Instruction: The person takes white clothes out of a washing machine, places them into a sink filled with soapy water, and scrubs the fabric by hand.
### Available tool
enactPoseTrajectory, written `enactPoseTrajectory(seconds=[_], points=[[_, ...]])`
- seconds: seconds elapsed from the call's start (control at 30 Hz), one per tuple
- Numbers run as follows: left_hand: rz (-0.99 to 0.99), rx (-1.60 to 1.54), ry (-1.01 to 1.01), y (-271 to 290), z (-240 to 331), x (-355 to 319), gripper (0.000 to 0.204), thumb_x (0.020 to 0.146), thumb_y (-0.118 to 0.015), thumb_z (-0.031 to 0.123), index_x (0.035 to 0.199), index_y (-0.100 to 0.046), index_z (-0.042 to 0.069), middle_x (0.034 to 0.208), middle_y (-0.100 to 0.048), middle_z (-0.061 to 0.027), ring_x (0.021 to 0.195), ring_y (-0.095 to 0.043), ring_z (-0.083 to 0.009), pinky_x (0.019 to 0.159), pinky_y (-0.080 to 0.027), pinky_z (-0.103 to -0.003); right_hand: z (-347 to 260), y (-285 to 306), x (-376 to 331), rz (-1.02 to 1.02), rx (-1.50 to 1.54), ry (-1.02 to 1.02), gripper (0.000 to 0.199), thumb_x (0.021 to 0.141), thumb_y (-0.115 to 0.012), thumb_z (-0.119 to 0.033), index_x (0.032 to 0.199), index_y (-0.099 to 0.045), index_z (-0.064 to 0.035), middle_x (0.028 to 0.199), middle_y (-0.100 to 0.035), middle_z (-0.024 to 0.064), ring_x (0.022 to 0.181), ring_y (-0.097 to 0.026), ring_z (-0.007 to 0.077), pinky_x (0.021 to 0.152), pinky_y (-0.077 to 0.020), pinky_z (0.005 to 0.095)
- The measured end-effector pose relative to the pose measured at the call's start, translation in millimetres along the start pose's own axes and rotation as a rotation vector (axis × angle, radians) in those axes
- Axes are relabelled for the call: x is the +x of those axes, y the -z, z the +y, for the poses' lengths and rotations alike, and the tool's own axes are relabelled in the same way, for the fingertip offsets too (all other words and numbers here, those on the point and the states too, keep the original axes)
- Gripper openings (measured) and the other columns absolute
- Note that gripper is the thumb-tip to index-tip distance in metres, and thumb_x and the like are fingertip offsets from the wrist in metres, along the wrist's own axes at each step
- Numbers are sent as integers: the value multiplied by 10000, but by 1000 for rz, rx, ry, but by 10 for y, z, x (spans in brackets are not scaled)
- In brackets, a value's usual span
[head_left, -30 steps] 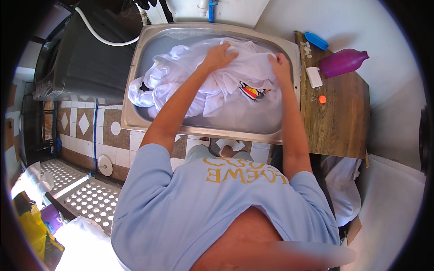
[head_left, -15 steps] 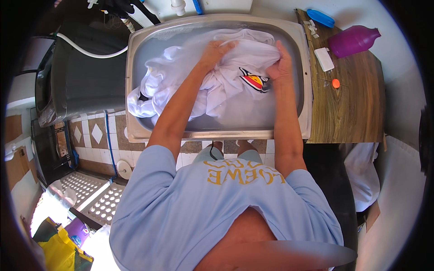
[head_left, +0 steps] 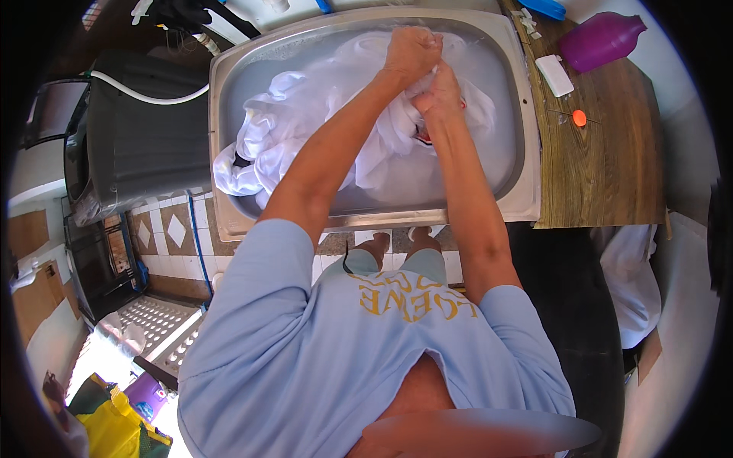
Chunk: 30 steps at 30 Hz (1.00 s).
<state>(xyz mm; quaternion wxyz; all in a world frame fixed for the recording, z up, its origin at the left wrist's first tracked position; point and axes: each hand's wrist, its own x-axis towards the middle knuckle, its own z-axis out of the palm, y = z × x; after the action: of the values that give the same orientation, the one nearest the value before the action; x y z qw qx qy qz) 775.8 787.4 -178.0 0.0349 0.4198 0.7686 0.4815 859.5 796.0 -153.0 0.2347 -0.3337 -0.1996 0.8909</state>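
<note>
Steel sink (head_left: 229, 153): large rectangular basin, far centre of the scene, holding cloudy water. It sits higher and larger in the view than half a second ago.

Dark appliance (head_left: 145, 145): left of the sink, with a white hose (head_left: 145, 93) curving across its top.

Wooden counter (head_left: 611, 168): right of the sink, touching its rim.

White garment (head_left: 305, 130): wet, bunched cloth lying in the sink, mostly left and centre of the basin. Earlier it was spread flatter under both palms, with its coloured print in plain sight; now it is gathered toward the far side, and only a sliver of the print shows under the right hand.

Left hand (head_left: 412, 53): closed in a fist on a fold of the white garment, at the far edge of the basin. Half a second ago it lay flat on the cloth, nearer and further left.

Right hand (head_left: 437, 95): clenched on the same bunch of cloth, touching the left hand just on its near side. Earlier it was pressed open on the cloth, well apart from the left.

Purple bottle (head_left: 599, 42): lying on its side at the far end of the counter.

White bar (head_left: 555, 75): small block on the counter, just near of the bottle.

Orange cap (head_left: 579, 118): small round piece on the counter, near of the bar.
</note>
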Motion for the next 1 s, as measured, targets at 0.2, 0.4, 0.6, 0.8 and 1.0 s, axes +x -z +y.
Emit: enactPoseTrajectory(seconds=[0.2, 0.4, 0.6, 0.8, 1.0], points=[[-55, -191, -112, -158, 158, -84, 207, 725, -670, 199, 624, -630, 23, 727, -636, -160, 686, -602, -280, 648, -467, -375, -12, 794, 333, -590, 87, 338, 475, 876, -526, -367, 1226, -494, -47, 1066, -596, 111, 950, -557, 286, 883, -424, 500], [-430, 299, 364, 643, -180, 211, 406, 785, -675, 412, 808, -694, 7, 801, -666, -149, 740, -626, -188, 701, -480, -301, -395, 365, 327, -75, 205, -129, 488, 893, -520, -359, 1260, -465, -42, 1208, -545, 161, 1081, -532, 337, 950, -408, 514], [-547, -409, 293, 978, -483, -221, 304, 856, -623, 305, 1040, -657, 66, 906, -646, -15, 825, -575, -57, 722, -458, -210, -302, 404, 479, 49, 124, -83, 451, 901, -534, -372, 1191, -506, -27, 1225, -548, 135, 1132, -521, 299, 968, -396, 519], [-117, -446, -249, -116, 660, -628, 267, 794, -663, 326, 838, -654, 62, 801, -637, -51, 727, -608, -190, 660, -479, -307, 74, 567, 625, -166, 104, 145, 415, 896, -539, -378, 1110, -555, -22, 1104, -592, 138, 1017, -570, 274, 933, -428, 438], [-41, 26, -19, -167, 347, -353, 373, 757, -650, 379, 606, -577, 46, 639, -605, -123, 633, -585, -320, 608, -478, -375, 145, 689, 348, -192, 27, 227, 275, 880, -569, -263, 1039, -573, -38, 1006, -604, 100, 897, -593, 225, 797, -496, 353]])
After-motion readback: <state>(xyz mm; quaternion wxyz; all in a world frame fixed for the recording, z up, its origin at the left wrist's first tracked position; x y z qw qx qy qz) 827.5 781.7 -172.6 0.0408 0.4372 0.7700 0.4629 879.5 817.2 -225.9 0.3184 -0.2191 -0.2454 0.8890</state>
